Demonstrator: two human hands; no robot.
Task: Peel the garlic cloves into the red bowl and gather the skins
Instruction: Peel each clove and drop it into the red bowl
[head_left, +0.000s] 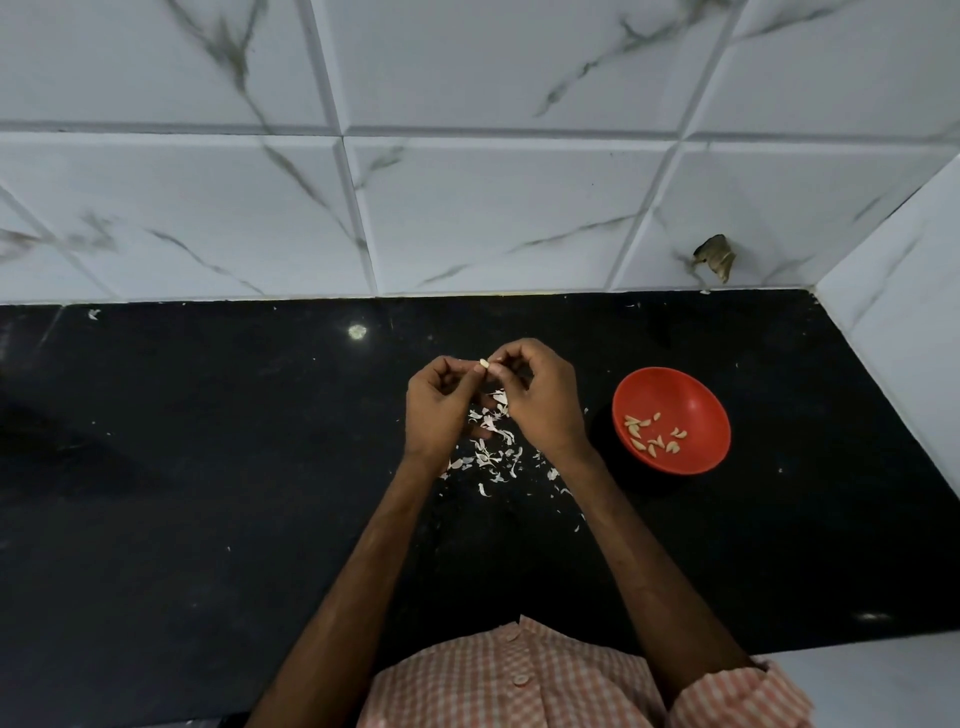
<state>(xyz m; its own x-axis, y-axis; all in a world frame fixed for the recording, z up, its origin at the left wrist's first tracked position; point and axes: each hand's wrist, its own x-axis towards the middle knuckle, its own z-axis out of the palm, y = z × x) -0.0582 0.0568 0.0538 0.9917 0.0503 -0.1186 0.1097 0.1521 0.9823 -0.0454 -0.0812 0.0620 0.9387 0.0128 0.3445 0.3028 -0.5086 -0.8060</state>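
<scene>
Two hands meet over the black tabletop (208, 441), a little right of its middle and nearer its back edge than its front edge. The left hand (440, 410) has its fingers curled, and its grip is closed on a small pale garlic clove (484, 364), pinched at the fingertips. The right hand (540, 402) comes in from the other side with its fingers curled too, and its grip pinches the other end of the same clove. The clove is held in the air between the two hands, clear of the tabletop. Whether any skin is left on it is too small to tell.

Below the hands lies a loose scatter of garlic skins (491, 449). These whitish flakes are thickest between the wrists and thin out toward the front edge and to the right.

The red bowl (693, 395) stands on the tabletop to the right of the hands, near the right hand but apart from it, toward the right edge. About a dozen peeled cloves (652, 436) lie in its bottom.

Behind the back edge rises a wall of white, grey-veined tiles (467, 208). One tile near the back right corner has a dark chipped hole (716, 257). At the front edge shows a pink-and-white checked shirt (519, 686) with buttons.
</scene>
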